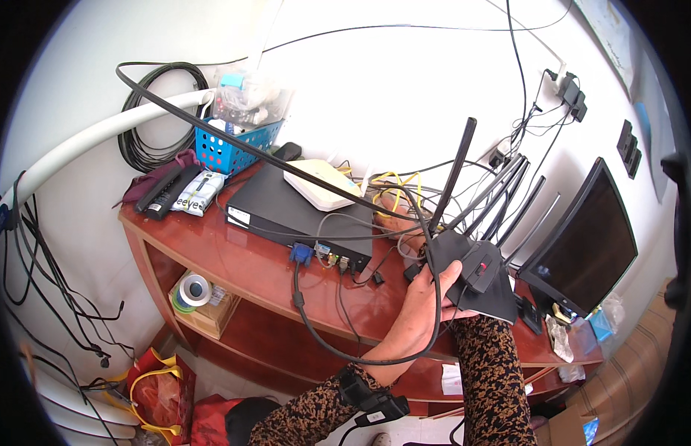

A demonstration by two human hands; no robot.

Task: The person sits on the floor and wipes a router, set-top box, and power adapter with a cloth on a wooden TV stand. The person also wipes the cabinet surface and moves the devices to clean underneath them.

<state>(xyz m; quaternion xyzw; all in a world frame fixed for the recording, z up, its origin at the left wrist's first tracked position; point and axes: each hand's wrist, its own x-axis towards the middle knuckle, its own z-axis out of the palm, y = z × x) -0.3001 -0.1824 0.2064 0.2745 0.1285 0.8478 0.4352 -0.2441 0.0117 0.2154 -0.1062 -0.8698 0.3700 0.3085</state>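
My left hand (pixel 426 304) grips the near left edge of a black router (pixel 448 251) with several upright antennas, thumb on top and fingers beneath. On the router lies a small black device (pixel 479 266) with a red mark, perhaps a computer mouse. My right forearm passes under the router, and my right hand (pixel 398 217) is among yellow network cables (pixel 398 189) behind it; cables partly hide its fingers, so its hold is unclear. To the left, a white router (pixel 323 184) rests on a black recorder-type box (pixel 267 200), where a blue VGA plug (pixel 301 253) is connected.
A monitor (pixel 585 240) stands on the right of the red wooden cabinet (pixel 256 262). A blue perforated basket (pixel 225 148), wipes pack (pixel 200 192) and coiled black cable (pixel 133 122) are at the left. A thick black cable loops around my left wrist area. Tape (pixel 195 290) sits on the shelf.
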